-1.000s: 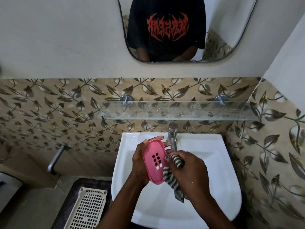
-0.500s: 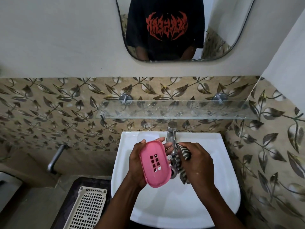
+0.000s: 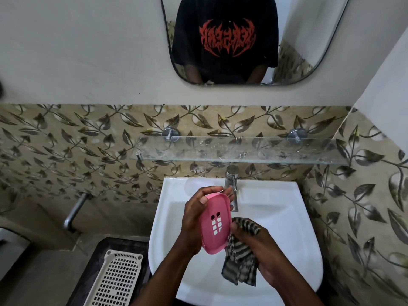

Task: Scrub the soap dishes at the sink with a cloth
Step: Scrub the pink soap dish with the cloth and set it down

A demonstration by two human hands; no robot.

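Now you are mid-scrub on the pink soap dish [image 3: 215, 224], over the sink [image 3: 278, 213].

Your left hand [image 3: 192, 224] grips the dish by its left edge and far end, thumb curled over the rim, holding it tilted above the basin, just in front of the tap [image 3: 231, 180]. Your right hand [image 3: 262, 250] clutches the striped cloth [image 3: 240, 263] in curled fingers, against the dish's lower right edge, its loose end hanging toward the basin. The scrubbing step looks under way, slotted face toward you. Next, brace the dish firmly and drag the cloth across that face and its slots; wet plastic may slip.
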